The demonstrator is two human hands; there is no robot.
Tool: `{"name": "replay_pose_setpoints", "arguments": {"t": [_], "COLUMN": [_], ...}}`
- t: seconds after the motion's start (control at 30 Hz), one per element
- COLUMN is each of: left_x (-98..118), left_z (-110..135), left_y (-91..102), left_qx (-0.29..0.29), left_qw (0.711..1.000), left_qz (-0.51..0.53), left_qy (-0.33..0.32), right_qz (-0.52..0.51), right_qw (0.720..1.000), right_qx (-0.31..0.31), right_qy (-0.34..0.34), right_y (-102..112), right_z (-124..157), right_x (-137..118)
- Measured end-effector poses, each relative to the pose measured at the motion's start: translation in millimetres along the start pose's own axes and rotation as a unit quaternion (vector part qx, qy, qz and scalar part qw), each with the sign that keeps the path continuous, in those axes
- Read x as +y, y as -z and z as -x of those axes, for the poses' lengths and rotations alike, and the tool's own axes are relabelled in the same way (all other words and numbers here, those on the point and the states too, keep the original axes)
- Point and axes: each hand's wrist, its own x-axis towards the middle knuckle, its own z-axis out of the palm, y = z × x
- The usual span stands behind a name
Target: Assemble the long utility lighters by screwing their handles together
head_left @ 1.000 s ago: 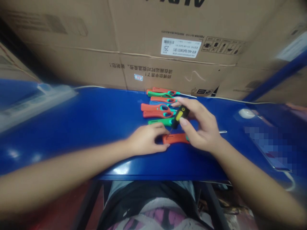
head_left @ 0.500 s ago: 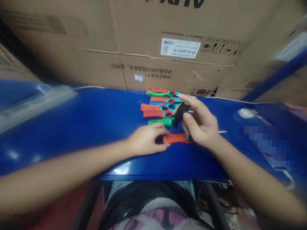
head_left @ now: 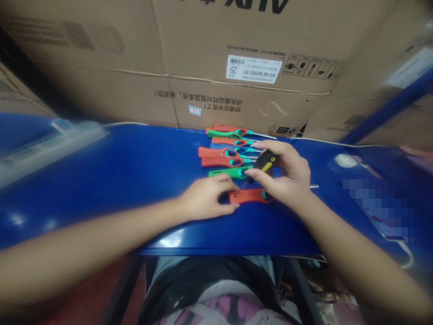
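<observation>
An orange lighter (head_left: 249, 196) with a long metal nozzle lies on the blue table (head_left: 135, 180) near its front edge. My left hand (head_left: 206, 198) pinches its left end and holds it down. My right hand (head_left: 286, 176) is closed on a black and yellow screwdriver (head_left: 262, 163), tilted with its thin tip down on the lighter's left part. Several more orange, green and blue lighters (head_left: 228, 151) lie in a row just behind.
Large cardboard boxes (head_left: 216, 67) stand along the table's far edge. A white round object (head_left: 344, 160) and a blurred-out flat item (head_left: 379, 203) with a white cable lie at the right. A pale blurred thing (head_left: 43, 144) sits far left.
My right hand has turned the screwdriver in its fingers, its handle now lying lower and more to the right. The left hand and the orange lighter have stayed put.
</observation>
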Motion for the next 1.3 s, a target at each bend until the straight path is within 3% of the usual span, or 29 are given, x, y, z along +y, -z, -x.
{"name": "replay_pose_setpoints", "arguments": {"t": [0.17, 0.37, 0.57, 0.73, 0.9, 1.07, 1.23, 1.3], "left_x": [1.0, 0.6, 0.7, 1.6, 0.8, -0.3, -0.2, -0.2], "left_z": [-0.4, -0.1, -0.8, -0.6, -0.4, -0.7, -0.7, -0.6], "left_y": [1.1, 0.1, 0.9, 1.2, 0.7, 0.0, 0.0, -0.2], "left_qx": [-0.010, 0.001, -0.008, -0.003, -0.004, 0.003, -0.005, -0.004], "left_qw": [1.000, 1.000, 1.000, 1.000, 1.000, 1.000, 1.000, 1.000], "left_qz": [-0.003, 0.001, 0.001, 0.010, 0.005, 0.009, 0.005, 0.006], "left_qy": [0.001, 0.000, -0.003, 0.003, -0.006, -0.007, -0.003, -0.003], "right_qz": [-0.112, -0.018, -0.101, 0.018, -0.050, 0.013, -0.100, -0.101], "right_qw": [0.986, 1.000, 0.991, 0.998, 0.997, 0.999, 0.992, 0.993], "right_qx": [-0.097, 0.003, -0.051, 0.040, -0.040, 0.024, -0.055, -0.045], "right_qy": [-0.079, -0.015, -0.072, 0.043, -0.048, 0.027, -0.060, -0.045], "right_y": [-2.4, -1.6, 2.8, 4.4, 4.9, 7.1, 5.3, 4.6], "right_z": [-0.9, 1.2, -1.4, -2.6, 0.9, -1.8, -1.8, -2.0], "right_x": [-0.6, 1.5, -9.1, -8.3, -8.2, -8.3, -8.3, -7.4]}}
